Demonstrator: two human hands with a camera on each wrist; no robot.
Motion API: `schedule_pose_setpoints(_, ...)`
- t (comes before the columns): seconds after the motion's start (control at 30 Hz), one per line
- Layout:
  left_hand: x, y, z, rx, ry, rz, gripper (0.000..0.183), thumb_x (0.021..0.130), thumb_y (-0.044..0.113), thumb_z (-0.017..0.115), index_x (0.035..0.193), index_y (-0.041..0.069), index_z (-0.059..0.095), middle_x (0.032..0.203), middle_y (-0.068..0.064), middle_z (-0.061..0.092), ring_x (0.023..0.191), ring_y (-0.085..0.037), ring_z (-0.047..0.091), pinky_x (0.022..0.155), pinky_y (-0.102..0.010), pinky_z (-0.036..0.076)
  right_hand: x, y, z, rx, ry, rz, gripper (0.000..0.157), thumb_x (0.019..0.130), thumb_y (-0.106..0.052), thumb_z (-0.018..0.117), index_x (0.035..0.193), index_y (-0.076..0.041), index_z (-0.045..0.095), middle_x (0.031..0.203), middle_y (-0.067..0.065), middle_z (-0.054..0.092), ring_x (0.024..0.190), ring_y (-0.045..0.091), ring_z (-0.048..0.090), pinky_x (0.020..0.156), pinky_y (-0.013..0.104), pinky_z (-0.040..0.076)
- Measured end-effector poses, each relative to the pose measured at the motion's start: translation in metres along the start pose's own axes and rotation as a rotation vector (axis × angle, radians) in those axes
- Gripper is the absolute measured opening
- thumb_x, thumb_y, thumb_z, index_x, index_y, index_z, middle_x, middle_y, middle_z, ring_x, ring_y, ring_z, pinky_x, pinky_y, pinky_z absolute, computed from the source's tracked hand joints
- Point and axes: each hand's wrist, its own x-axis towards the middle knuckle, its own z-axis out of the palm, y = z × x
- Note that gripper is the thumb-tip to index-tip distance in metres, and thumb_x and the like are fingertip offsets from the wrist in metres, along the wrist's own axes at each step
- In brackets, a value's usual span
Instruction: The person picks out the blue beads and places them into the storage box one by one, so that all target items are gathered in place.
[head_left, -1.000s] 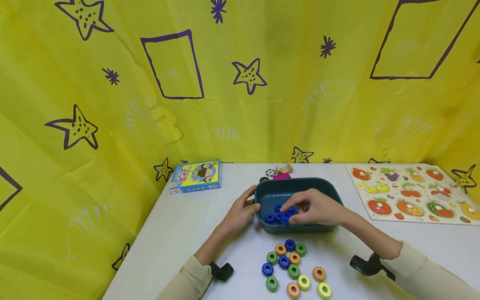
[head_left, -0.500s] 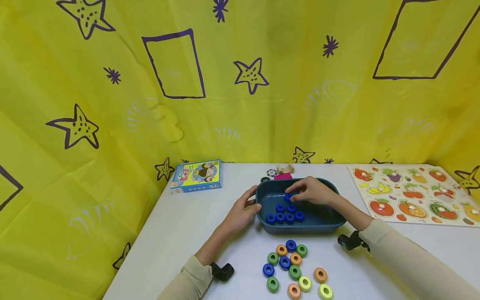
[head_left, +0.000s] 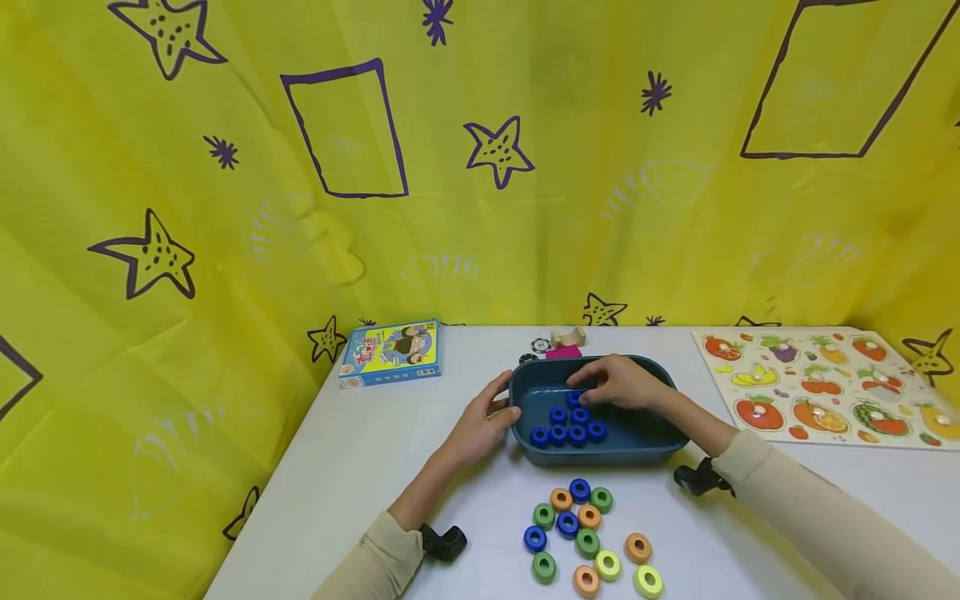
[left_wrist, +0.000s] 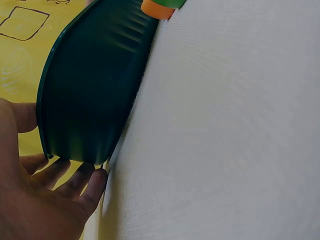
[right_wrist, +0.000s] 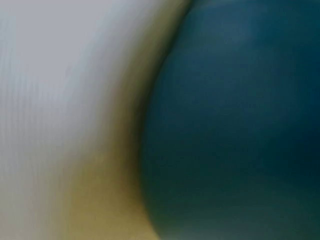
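A dark teal plastic basin point(head_left: 645, 457) stands on the white table. At its left end my left hand point(head_left: 480, 425) grips the wall; in the left wrist view the thumb is at the rim and the fingertips touch the outside of the basin point(left_wrist: 90, 90). Inside the basin, my right hand point(head_left: 618, 383) pinches a blue ring point(head_left: 575, 399) at the top of a group of blue rings point(head_left: 577, 435) set in rows. The right wrist view holds only the blurred basin wall point(right_wrist: 225, 125); the right hand is not visible there.
In front of the basin lie several loose rings: blue point(head_left: 535, 538), green point(head_left: 544, 567), orange point(head_left: 638, 547) and yellow point(head_left: 648, 581). A fruit puzzle board point(head_left: 825, 383) lies at right, a blue-yellow box point(head_left: 392, 354) at back left. Behind the basin are small pieces, one pink point(head_left: 564, 352).
My right hand has moved back and away inside the basin with a blue ring, from the near group to its far side, then stayed almost still. The left hand has kept its place.
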Motion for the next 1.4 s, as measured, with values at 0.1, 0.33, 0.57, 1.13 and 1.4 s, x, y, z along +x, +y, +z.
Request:
schedule_pose_setpoints(0.1, 0.000, -0.001, 0.000, 0.002, -0.004, 0.000, 0.059, 0.094, 0.024, 0.054, 0.147, 0.024, 0.028, 0.147, 0.002, 0.032, 0.123, -0.024, 0.045, 0.094, -0.042, 0.041, -0.008, -0.017, 0.000, 0.030, 0.050, -0.018, 0.028, 0.082, -0.022, 0.071, 0.108, -0.011, 0.070, 0.095, 0.001, 0.067, 0.070, 0.014, 0.054, 0.060, 0.024, 0.046)
schedule_pose_setpoints(0.33, 0.001, 0.001, -0.002, -0.005, -0.002, 0.025, 0.060, 0.094, 0.024, 0.054, 0.147, 0.023, 0.028, 0.148, 0.004, 0.030, 0.124, -0.025, 0.044, 0.095, -0.044, 0.040, -0.041, -0.084, 0.023, 0.053, -0.037, -0.200, 0.023, 0.081, -0.031, 0.072, 0.104, -0.024, 0.071, 0.077, -0.009, 0.061, 0.060, 0.010, 0.052, 0.051, 0.024, 0.042)
schedule_pose_setpoints(0.57, 0.002, 0.001, -0.003, -0.006, -0.005, 0.049, 0.059, 0.094, 0.022, 0.054, 0.147, 0.019, 0.029, 0.147, 0.003, 0.031, 0.123, -0.026, 0.045, 0.093, -0.043, 0.042, -0.060, -0.115, 0.066, 0.096, -0.279, -0.301, 0.026, 0.081, -0.017, 0.072, 0.105, -0.026, 0.070, 0.092, -0.012, 0.065, 0.055, -0.001, 0.046, 0.049, 0.018, 0.040)
schedule_pose_setpoints(1.13, 0.003, 0.000, -0.001, -0.010, -0.005, 0.018, 0.058, 0.094, 0.019, 0.053, 0.146, 0.024, 0.030, 0.147, 0.007, 0.030, 0.123, -0.022, 0.045, 0.093, -0.042, 0.042, -0.061, -0.105, 0.095, -0.029, -0.362, -0.331, 0.028, 0.081, -0.017, 0.069, 0.107, -0.027, 0.069, 0.099, -0.021, 0.062, 0.076, -0.004, 0.053, 0.061, 0.016, 0.045)
schedule_pose_setpoints(1.4, 0.000, 0.003, -0.001, -0.018, -0.009, 0.032, 0.059, 0.093, 0.017, 0.054, 0.147, 0.020, 0.029, 0.148, 0.000, 0.030, 0.123, -0.028, 0.045, 0.092, -0.045, 0.043, -0.062, -0.115, 0.088, 0.047, -0.314, -0.295, 0.024, 0.081, -0.023, 0.071, 0.105, -0.027, 0.070, 0.085, -0.018, 0.061, 0.059, -0.002, 0.048, 0.050, 0.017, 0.042)
